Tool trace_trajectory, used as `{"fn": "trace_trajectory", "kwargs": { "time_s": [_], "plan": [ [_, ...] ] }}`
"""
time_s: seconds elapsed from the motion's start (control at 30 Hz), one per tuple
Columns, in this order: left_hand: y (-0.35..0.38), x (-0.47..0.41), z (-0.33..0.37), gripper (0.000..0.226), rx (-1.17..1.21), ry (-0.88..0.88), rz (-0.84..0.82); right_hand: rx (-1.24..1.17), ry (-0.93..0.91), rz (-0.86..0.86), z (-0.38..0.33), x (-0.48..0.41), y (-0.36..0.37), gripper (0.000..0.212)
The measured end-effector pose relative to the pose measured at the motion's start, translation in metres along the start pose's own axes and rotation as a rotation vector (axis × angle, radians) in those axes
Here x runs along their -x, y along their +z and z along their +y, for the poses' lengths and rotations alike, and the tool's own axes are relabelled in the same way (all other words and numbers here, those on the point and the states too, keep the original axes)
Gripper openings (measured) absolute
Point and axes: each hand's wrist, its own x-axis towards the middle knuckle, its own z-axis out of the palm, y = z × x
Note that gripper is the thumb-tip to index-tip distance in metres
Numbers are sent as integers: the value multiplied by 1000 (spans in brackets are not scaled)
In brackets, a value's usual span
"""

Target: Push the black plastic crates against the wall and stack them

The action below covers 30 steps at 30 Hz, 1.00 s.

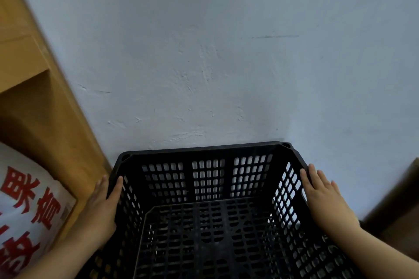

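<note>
A black plastic crate [207, 150] with perforated walls and floor fills the lower middle of the head view. It is empty, and its far rim sits close against the pale blue wall [226, 52]. My left hand [103, 207] grips the crate's left rim, thumb inside and fingers outside. My right hand [322, 197] lies flat along the right rim, fingers stretched toward the far corner. Whether another crate sits beneath it is hidden.
A wooden shelf unit [34, 88] stands against the wall on the left, right beside the crate. A white sack with red characters [27, 206] lies at the lower left. A brown cardboard box [399, 206] sits at the lower right.
</note>
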Motion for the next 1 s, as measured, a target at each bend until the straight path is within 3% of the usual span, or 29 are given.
{"fn": "trace_trajectory", "kwargs": {
  "time_s": [0.37,0.6,0.77,0.9,1.0],
  "plan": [
    [1,-11,-3,99,35,22,10,-25,0,26,0,-4,3,89],
    [-3,-11,-1,99,47,33,-7,-42,3,33,-4,-1,0,80],
    [-7,-2,0,99,-140,-6,-45,-51,9,-20,-4,1,-7,75],
    [-13,9,40,100,-287,-75,-5,-262,14,-123,11,-1,-19,71],
    [-20,17,109,94,-301,-23,62,-391,69,-133,53,-10,-24,67]
  ]
}}
